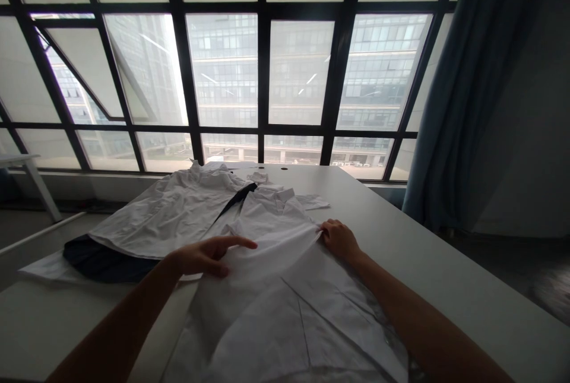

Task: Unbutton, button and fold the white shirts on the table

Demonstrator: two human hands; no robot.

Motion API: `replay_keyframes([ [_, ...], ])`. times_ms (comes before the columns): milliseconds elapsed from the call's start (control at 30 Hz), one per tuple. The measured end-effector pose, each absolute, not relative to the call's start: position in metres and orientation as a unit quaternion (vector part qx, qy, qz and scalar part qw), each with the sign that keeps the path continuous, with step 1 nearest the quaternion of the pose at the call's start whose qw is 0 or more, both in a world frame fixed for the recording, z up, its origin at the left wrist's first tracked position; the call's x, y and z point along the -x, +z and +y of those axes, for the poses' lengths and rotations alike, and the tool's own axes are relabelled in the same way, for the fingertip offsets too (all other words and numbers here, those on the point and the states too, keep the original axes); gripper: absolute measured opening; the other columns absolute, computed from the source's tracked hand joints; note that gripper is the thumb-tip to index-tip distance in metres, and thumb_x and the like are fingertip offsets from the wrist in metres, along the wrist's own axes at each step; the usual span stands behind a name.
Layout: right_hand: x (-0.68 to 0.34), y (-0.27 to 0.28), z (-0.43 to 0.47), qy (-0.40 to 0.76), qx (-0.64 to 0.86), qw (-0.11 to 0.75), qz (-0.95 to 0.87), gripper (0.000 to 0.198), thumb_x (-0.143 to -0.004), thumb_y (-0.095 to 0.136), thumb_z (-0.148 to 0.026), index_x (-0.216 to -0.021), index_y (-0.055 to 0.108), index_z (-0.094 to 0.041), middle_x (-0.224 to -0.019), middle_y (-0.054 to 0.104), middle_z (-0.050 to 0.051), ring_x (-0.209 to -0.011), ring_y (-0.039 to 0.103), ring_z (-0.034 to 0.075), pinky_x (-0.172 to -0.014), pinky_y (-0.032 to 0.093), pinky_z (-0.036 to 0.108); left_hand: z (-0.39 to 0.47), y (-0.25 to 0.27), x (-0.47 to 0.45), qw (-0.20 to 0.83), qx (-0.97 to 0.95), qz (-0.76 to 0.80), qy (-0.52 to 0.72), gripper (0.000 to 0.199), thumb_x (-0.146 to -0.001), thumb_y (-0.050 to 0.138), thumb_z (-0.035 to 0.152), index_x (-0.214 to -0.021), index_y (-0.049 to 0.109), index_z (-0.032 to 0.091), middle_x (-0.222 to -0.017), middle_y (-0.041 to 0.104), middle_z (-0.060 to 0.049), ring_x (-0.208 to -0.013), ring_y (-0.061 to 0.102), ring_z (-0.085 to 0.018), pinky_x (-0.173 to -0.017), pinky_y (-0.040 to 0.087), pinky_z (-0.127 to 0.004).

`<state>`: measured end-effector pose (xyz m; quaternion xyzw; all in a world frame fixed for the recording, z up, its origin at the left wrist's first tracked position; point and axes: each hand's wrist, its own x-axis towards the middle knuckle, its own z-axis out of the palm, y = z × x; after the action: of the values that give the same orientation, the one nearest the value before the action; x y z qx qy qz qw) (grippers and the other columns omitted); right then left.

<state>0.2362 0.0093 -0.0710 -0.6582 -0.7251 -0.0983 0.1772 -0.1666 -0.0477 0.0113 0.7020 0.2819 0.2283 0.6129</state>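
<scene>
A white shirt [276,276] lies spread on the white table, its collar pointing toward the window and its lower part hanging toward me. My left hand [209,255] rests at the shirt's left side, fingers stretched out and apart over the cloth. At the right side my right hand [338,237] pinches the shirt's edge, and taut creases run from that grip across the fabric. The collar [285,195] sits beyond both hands, with one sleeve [314,201] reaching out to the right.
More white shirts [151,211] lie to the left, with a dark navy garment [107,261] showing beneath them. The white table [427,270] extends to the right. Behind it are large windows [227,68], and a blue curtain [445,116] hangs at the right. Another table [27,160] stands far left.
</scene>
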Motion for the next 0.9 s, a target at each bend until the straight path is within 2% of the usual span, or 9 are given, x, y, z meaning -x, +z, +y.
replay_keyframes([
  [100, -0.238, -0.072, 0.012, -0.087, 0.698, 0.208, -0.679, 0.022, -0.089, 0.045, -0.016, -0.099, 0.064, -0.017, -0.103, 0.069, 0.008, -0.092, 0.063, 0.02, -0.071, 0.038, 0.026, -0.043, 0.013, 0.175, 0.617, -0.726, 0.267, 0.147, 0.057, -0.066, 0.082, 0.04, -0.118, 0.068, 0.019, -0.088, 0.067, -0.003, -0.071, 0.06, -0.017, -0.058, 0.049, -0.021],
  [233, -0.246, -0.072, 0.017, -0.068, 0.759, 0.247, -0.598, 0.024, -0.093, 0.041, -0.021, -0.106, 0.06, -0.018, -0.099, 0.071, 0.009, -0.086, 0.066, 0.022, -0.066, 0.037, 0.028, -0.038, 0.004, 0.166, 0.605, -0.746, 0.277, 0.018, 0.067, -0.063, 0.084, 0.042, -0.122, 0.064, 0.02, -0.092, 0.065, -0.001, -0.072, 0.058, -0.014, -0.064, 0.049, -0.022],
  [367, -0.256, -0.074, 0.021, -0.065, 0.789, 0.257, -0.554, 0.028, -0.094, 0.037, -0.022, -0.112, 0.058, -0.017, -0.1, 0.071, 0.012, -0.088, 0.067, 0.024, -0.069, 0.04, 0.029, -0.039, -0.005, 0.147, 0.501, -0.785, 0.362, -0.032, 0.065, -0.068, 0.079, 0.043, -0.127, 0.063, 0.023, -0.064, 0.051, 0.006, -0.054, 0.043, -0.008, -0.049, 0.038, -0.017],
  [433, -0.26, -0.075, 0.023, -0.063, 0.791, 0.25, -0.555, 0.029, -0.094, 0.037, -0.021, -0.114, 0.058, -0.017, -0.103, 0.071, 0.013, -0.09, 0.067, 0.024, -0.07, 0.041, 0.03, -0.041, -0.007, 0.141, 0.471, -0.801, 0.366, -0.057, 0.063, -0.071, 0.076, 0.043, -0.129, 0.063, 0.024, -0.058, 0.043, 0.007, -0.049, 0.037, -0.007, -0.045, 0.031, -0.016],
  [533, -0.266, -0.073, 0.032, -0.046, 0.792, 0.229, -0.564, 0.029, -0.092, 0.039, -0.019, -0.111, 0.061, -0.018, -0.105, 0.071, 0.013, -0.092, 0.067, 0.025, -0.071, 0.043, 0.029, -0.041, -0.009, 0.138, 0.466, -0.807, 0.356, -0.068, 0.063, -0.071, 0.073, 0.043, -0.13, 0.062, 0.025, -0.058, 0.04, 0.007, -0.049, 0.035, -0.008, -0.044, 0.029, -0.017],
  [700, -0.279, -0.061, 0.05, -0.002, 0.799, 0.202, -0.566, 0.028, -0.086, 0.048, -0.018, -0.107, 0.067, -0.016, -0.101, 0.072, 0.014, -0.096, 0.067, 0.024, -0.074, 0.046, 0.028, -0.04, -0.013, 0.136, 0.492, -0.776, 0.392, -0.054, 0.068, -0.071, 0.071, 0.042, -0.136, 0.055, 0.028, -0.069, 0.052, 0.005, -0.053, 0.04, -0.008, -0.047, 0.033, -0.017],
  [800, -0.286, -0.053, 0.058, -0.004, 0.799, 0.116, -0.591, 0.027, -0.083, 0.053, -0.015, -0.105, 0.068, -0.016, -0.106, 0.071, 0.015, -0.098, 0.067, 0.025, -0.076, 0.048, 0.03, -0.043, -0.012, 0.134, 0.487, -0.779, 0.389, -0.066, 0.061, -0.077, 0.065, 0.039, -0.137, 0.056, 0.029, -0.07, 0.054, 0.004, -0.052, 0.041, -0.009, -0.048, 0.034, -0.017],
  [900, -0.29, -0.041, 0.073, 0.0, 0.8, 0.034, -0.599, 0.02, -0.072, 0.064, -0.008, -0.09, 0.072, -0.013, -0.098, 0.072, 0.018, -0.091, 0.069, 0.028, -0.073, 0.051, 0.035, -0.048, -0.006, 0.134, 0.422, -0.815, 0.379, -0.116, 0.05, -0.08, 0.06, 0.033, -0.13, 0.062, 0.03, -0.07, 0.059, 0.003, -0.055, 0.047, -0.01, -0.052, 0.037, -0.018],
])
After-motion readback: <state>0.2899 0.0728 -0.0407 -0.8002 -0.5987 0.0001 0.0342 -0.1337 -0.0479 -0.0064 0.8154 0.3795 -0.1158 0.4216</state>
